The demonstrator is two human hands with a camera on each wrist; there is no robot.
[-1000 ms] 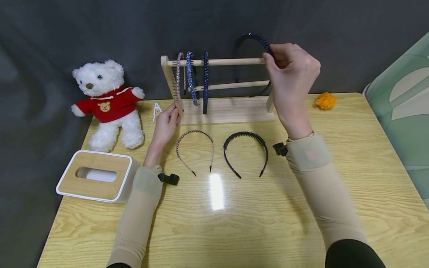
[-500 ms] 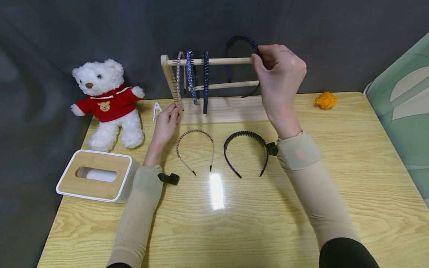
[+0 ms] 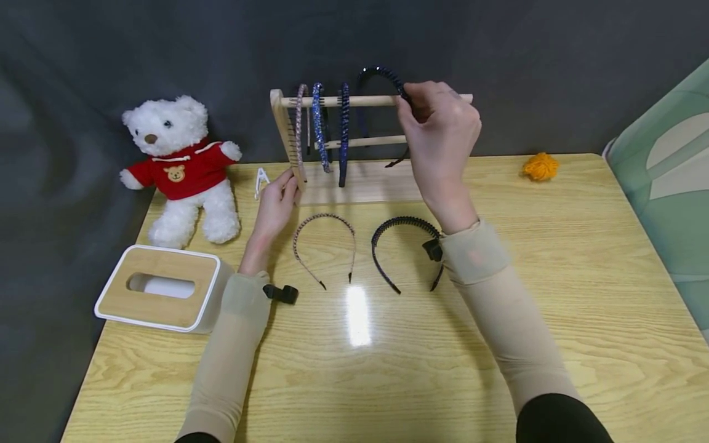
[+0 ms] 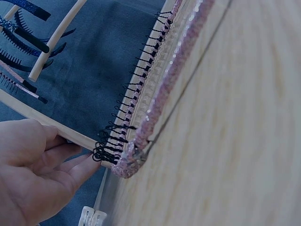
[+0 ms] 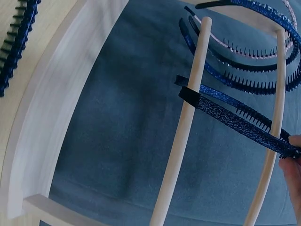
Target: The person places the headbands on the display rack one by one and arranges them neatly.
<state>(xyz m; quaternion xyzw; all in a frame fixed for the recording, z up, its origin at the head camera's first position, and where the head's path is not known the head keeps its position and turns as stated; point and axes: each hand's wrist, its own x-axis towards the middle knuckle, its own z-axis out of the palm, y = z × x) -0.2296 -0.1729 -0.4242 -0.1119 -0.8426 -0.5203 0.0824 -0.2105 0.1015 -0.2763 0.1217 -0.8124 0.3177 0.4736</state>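
My right hand (image 3: 443,138) pinches the top of a dark blue beaded headband (image 3: 382,72), which straddles the bars of a wooden rack (image 3: 365,191). In the right wrist view, that headband (image 5: 235,125) crosses both bars, its end past the lower one. My left hand (image 3: 277,200) grips the lower left upright of the rack; the left wrist view shows its fingers (image 4: 70,162) against the wood. Left of the held headband hang a pink headband (image 3: 299,132), a glittery blue headband (image 3: 318,126) and a navy headband (image 3: 344,132).
On the table (image 3: 360,394) in front of the rack lie a thin pink headband (image 3: 324,215) and a black toothed headband (image 3: 404,220). A white teddy bear (image 3: 183,161), tissue box (image 3: 160,311) and white clip (image 3: 260,181) are at left, orange yarn (image 3: 540,167) at right.
My right hand has slid the dark blue headband leftward along the rack, towards the hanging ones. The rack's right end of the bar has come into view. My left hand stays at the upright.
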